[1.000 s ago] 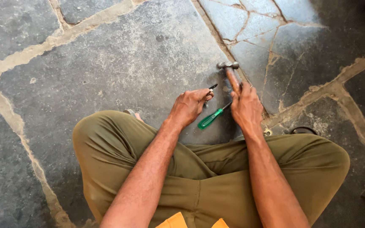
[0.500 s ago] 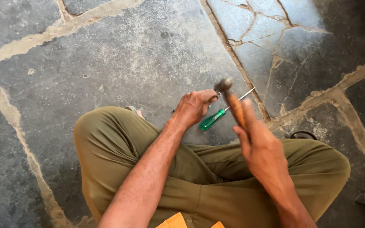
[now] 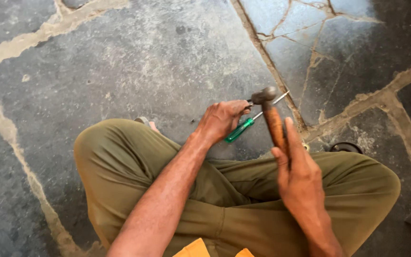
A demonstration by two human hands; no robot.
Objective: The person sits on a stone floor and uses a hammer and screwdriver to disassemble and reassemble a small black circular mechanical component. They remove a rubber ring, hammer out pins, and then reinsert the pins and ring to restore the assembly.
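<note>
The right hand [image 3: 297, 164] wraps the lower end of a hammer [image 3: 272, 119], fingers curled round the handle and the forefinger laid straight along it. The hammer has a worn, reddish-brown wooden handle and a small, dull grey metal head with a rounded end; the head hangs above the stone floor [image 3: 134, 62], just over the left hand's fingertips. The left hand [image 3: 220, 120] is closed, its fingertips pinched on what seems to be a small metal piece, too hidden to name. Under that hand lies a screwdriver [image 3: 250, 122] with a translucent green handle and a thin bright shaft that points up-right toward a mortar joint between the slabs. The person sits cross-legged in olive trousers [image 3: 129, 162], both hands held just in front of the knees. The floor is 1 spread of grey irregular slabs with pale joints.
</note>
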